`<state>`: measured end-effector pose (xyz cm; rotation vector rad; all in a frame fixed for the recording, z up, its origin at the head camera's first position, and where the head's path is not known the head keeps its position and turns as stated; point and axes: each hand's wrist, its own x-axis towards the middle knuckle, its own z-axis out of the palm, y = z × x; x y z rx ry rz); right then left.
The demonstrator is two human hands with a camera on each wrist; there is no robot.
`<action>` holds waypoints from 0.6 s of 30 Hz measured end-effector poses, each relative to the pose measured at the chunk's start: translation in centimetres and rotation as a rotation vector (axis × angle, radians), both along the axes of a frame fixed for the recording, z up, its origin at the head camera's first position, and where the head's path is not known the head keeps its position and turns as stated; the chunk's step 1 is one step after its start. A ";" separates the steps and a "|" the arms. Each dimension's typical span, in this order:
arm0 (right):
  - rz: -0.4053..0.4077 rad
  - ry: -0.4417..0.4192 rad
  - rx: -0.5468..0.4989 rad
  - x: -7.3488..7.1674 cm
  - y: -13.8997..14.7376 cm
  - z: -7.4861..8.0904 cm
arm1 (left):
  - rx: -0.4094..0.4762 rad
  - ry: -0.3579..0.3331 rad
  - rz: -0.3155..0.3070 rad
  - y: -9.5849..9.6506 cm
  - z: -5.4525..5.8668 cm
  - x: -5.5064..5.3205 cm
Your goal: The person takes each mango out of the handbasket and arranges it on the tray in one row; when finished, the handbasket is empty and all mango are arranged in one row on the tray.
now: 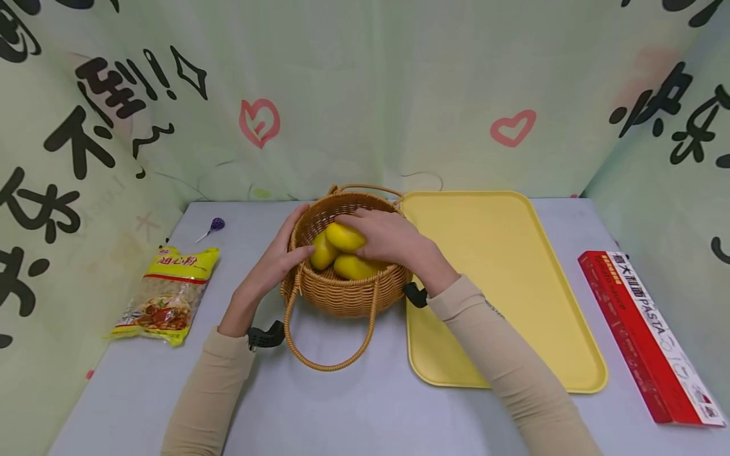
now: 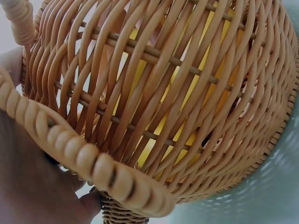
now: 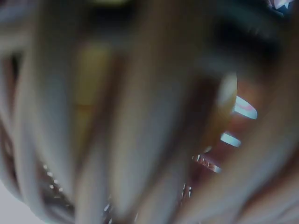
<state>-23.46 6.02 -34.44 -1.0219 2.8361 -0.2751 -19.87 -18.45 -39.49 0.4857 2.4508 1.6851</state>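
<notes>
The left hand (image 1: 279, 253) grips the near-left side of the basket (image 1: 339, 297), thumb over the rim, and seems to steady it. The right hand (image 1: 393, 237) reaches in from the other side, fingers bent over the topmost yellow fruit (image 1: 345, 237); its thumb is hidden, so I cannot tell whether it clasps the fruit or merely touches it. The step in hand looks like handling fruit inside the basket; the next move calls for a sure hold on that one fruit and a firm left hand, since the basket could tip.

From the left, a glossy plastic packet (image 1: 171, 291) shows yellow ends, then comes a thin-stemmed lollipop (image 1: 217, 223) with a small purple ball. The round basket is open-weave tan wicker, its slim handle (image 1: 327, 367) tightly wound and looping toward the person. At least three smooth, plump, oval fruits lie together within. Beside it lies a flat yellow tray (image 1: 485, 253) with rounded corners, then a long, sharp-edged red pasta box (image 1: 639, 342).
</notes>
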 end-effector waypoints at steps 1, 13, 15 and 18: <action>-0.001 -0.001 -0.010 0.0 0.0 0.0 | 0.000 -0.001 -0.001 0.0 0.0 0.0; -0.044 0.050 -0.245 0.2 0.6 0.0 | -0.001 -0.001 0.003 -0.1 -0.1 -0.1; -0.056 0.057 -0.284 0.3 0.7 0.0 | 0.000 -0.001 0.002 -0.1 -0.2 -0.1; -0.075 0.071 -0.373 0.4 0.9 0.0 | -0.001 -0.003 0.003 -0.1 -0.1 -0.1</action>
